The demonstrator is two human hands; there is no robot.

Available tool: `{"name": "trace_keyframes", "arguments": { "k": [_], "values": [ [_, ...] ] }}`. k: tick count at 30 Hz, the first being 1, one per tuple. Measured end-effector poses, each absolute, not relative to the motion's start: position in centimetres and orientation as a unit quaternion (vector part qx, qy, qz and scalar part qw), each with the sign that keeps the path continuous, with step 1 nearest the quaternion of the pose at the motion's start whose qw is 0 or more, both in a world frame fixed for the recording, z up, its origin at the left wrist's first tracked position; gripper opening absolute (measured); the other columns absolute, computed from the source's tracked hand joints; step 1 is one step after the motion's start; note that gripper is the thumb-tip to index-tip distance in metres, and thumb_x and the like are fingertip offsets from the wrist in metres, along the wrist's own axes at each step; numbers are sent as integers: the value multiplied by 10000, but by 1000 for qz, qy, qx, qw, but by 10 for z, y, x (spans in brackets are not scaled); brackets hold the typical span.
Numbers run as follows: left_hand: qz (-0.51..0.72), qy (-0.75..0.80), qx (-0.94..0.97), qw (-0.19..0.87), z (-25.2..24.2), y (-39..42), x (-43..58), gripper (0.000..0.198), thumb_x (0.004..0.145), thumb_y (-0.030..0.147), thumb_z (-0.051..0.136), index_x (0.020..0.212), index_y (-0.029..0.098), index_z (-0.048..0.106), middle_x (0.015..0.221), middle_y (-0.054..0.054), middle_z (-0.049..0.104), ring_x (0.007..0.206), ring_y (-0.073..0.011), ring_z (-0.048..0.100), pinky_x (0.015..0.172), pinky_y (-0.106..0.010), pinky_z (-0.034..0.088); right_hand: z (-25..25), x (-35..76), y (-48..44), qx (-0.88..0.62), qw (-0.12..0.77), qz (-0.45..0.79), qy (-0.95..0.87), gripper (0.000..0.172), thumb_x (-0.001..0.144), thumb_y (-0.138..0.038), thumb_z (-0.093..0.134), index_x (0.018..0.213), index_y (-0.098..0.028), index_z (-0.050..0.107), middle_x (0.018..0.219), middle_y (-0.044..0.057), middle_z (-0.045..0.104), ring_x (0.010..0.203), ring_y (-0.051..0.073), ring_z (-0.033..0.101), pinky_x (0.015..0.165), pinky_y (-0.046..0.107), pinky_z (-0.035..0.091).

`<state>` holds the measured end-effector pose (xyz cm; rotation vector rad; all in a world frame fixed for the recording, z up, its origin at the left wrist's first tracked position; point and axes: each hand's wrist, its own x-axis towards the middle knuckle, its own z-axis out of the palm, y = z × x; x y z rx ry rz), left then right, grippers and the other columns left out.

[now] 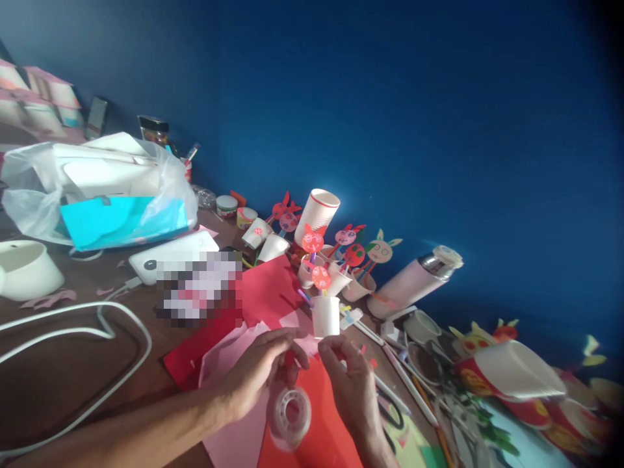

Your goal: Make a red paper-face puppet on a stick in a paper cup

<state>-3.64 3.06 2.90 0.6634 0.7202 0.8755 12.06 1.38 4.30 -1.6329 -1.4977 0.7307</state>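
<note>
my left hand (275,364) is half-curled; cannot tell whether it grips anything. my right hand (350,374) has thumb and forefinger drawn together just in front of the white paper cup (325,317); cannot tell what, if anything, is pinched. tape roll (287,437) below my left fingers, over orange paper (325,422) beside pink paper (244,442). cup upright, red paper face (321,277) above its rim.

The long bare left forearm (160,419) slants in from the near left, its bare left hand (273,361) loosely curled. The bare right hand (351,380) reaches far, fingers bent, near the left, apart from it.
</note>
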Motion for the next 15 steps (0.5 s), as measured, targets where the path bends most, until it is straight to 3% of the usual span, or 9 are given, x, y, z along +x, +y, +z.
{"name": "trace_keyframes", "arguments": {
  "k": [5,10,15],
  "values": [
    [403,350,341,774,27,36,-36,309,796,215,527,1093,135,497,882,-81,627,658,-156,580,573,-282,401,45,129,17,-656,392,293,-574,202,803,-338,523,693,-190,606,649,-13,598,647,149,536,580,206,406],
    [404,364,380,748,25,36,-36,323,791,244,554,1090,141,484,974,-97,598,720,-168,606,575,-270,423,39,129,17,-631,409,335,-568,193,813,-339,525,733,-188,613,667,-4,620,670,153,557,615,221,427],
    [380,379,503,677,26,30,-40,389,844,226,462,1225,149,446,717,-10,578,683,-136,562,659,-265,439,36,118,12,-600,430,377,-559,139,813,-310,544,837,-187,605,740,8,663,695,154,612,663,236,460]
  ]
}}
